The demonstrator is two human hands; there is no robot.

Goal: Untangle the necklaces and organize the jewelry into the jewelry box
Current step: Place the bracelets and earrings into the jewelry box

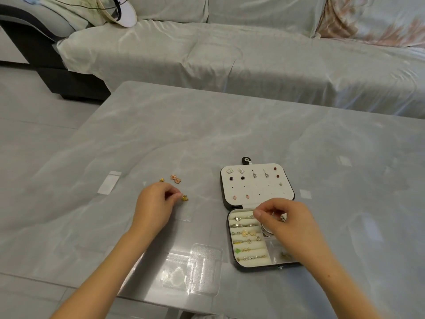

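My left hand [156,203], centre-left of frame, was curled, thumb and forefinger pinching a gold charm [185,198] on the table [230,125]. A second gold piece [161,180] and pink charms [176,178] lay just above it. My right hand [287,221], lower right, was over the tray of the open jewelry box [257,192], fingertips pinching a small dark piece [282,218], possibly a ring. Clear bags [202,270] lay at bottom centre.

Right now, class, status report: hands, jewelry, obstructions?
Left hand pinching gold charm on table. Right hand pinching small piece over open jewelry box. Pink charms loose; nothing blocking box.
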